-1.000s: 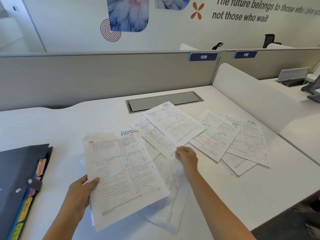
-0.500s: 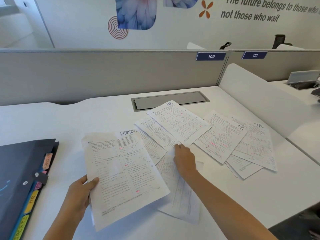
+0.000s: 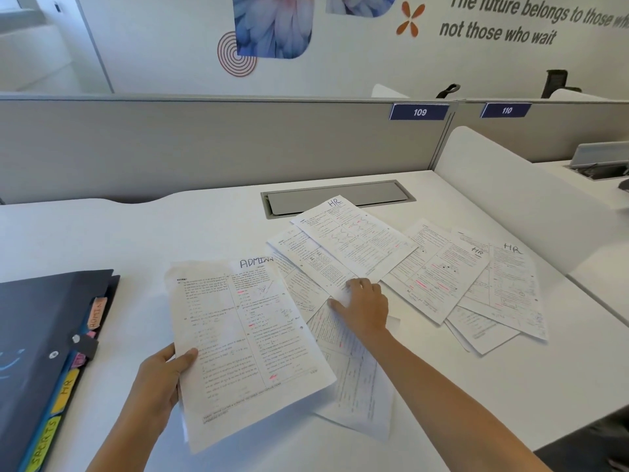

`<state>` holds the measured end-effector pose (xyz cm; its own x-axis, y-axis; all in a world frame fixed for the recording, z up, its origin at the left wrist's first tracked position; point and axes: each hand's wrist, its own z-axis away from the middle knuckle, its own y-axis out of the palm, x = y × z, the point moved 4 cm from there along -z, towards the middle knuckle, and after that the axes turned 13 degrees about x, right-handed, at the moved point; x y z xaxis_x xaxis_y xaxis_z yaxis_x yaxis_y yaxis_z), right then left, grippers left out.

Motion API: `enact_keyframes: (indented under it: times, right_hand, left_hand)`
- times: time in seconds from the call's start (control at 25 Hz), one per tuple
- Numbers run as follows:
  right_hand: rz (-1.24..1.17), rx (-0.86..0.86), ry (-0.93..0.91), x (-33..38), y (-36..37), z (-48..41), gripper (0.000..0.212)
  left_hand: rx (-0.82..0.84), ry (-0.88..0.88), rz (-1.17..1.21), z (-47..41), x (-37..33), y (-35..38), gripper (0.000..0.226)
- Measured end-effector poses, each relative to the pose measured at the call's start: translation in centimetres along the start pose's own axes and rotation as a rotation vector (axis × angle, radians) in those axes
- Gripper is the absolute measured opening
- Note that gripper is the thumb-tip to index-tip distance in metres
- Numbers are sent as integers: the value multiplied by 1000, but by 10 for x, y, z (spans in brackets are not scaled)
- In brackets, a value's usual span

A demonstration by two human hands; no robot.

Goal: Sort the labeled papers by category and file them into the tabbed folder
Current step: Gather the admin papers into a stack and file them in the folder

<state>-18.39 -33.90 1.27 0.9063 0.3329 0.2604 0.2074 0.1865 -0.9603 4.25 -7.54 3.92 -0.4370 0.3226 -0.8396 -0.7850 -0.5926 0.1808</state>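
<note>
Paper marked ADMIN (image 3: 245, 335) sits pinched in the left grip (image 3: 160, 379); right grip (image 3: 366, 306) rests on loose sheets (image 3: 357, 369) beside it, pinching or not, I cannot tell.

Your desk (image 3: 136, 233), left to right.
Tabbed folder (image 3: 41, 335) far left, ADMIN sheet (image 3: 245, 342) beside it, loose papers (image 3: 442, 277) fanned to the right, cable hatch (image 3: 337, 199) behind them.

Gripping a sheet (image 3: 245, 335) with left hand (image 3: 160, 379), thumb on top; reaching forward with right hand (image 3: 366, 304), palm down, fingers bent, forearm outstretched.
</note>
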Motion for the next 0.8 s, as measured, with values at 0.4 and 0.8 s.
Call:
enact_keyframes:
  times: [0.4,0.8]
  right_hand:
    - [-23,168,46,10,-16,-30,54]
    - [193,133,-22,18,-22,-28,41]
  left_hand:
    - [-17,8,-3,-1,-1,-5,35]
    - [-13,-1,5,-2,6,2,36]
